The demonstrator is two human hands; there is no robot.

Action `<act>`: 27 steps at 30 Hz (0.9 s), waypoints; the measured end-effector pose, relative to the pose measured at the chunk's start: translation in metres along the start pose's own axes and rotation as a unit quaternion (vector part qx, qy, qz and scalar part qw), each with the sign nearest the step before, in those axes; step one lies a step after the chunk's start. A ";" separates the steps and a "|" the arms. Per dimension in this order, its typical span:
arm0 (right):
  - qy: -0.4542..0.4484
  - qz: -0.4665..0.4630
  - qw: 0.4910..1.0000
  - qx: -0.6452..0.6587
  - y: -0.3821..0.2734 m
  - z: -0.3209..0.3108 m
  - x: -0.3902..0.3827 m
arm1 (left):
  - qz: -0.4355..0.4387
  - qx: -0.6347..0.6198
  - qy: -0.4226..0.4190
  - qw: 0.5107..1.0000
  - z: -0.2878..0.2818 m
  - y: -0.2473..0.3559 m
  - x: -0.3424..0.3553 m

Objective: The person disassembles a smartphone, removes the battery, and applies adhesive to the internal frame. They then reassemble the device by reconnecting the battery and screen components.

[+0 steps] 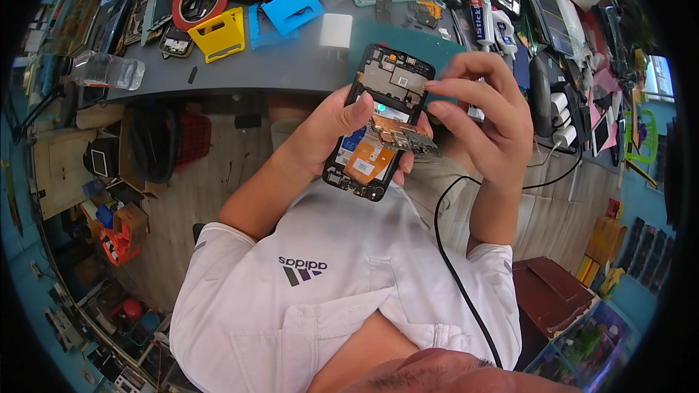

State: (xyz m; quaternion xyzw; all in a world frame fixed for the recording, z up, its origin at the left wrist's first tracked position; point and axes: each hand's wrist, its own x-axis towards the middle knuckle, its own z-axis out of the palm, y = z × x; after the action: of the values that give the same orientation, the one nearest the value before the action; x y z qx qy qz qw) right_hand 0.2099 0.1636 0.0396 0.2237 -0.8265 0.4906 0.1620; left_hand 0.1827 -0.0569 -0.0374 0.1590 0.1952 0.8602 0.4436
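My left hand is closed around an opened smartphone, thumb on its left side and fingertips showing past its right edge. The phone is tilted, its back cover off and its inside facing up. Across its middle lies a circuit board with copper-coloured foil, sticking out past the right side. Below that, an orange flex cable covers part of the battery. A grey shield plate sits in the phone's upper part. My right hand is beside the upper right edge, fingers curved and apart; nothing shows between them.
The desk beyond the phone is crowded. On it are a yellow plastic holder, a blue one, a white charger block, a glue tube and a clear bottle. A black cable runs past my right arm.
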 end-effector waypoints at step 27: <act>-0.122 -0.104 0.974 -0.159 -0.012 -0.001 0.006 | 0.049 0.271 0.088 0.957 0.000 0.000 -0.018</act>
State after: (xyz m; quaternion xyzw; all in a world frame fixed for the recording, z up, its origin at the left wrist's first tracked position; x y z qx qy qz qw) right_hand 0.2107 0.1586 0.0521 0.3375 -0.8797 0.3027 0.1437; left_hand 0.1929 -0.0712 -0.0392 0.2059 0.4513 0.8063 0.3223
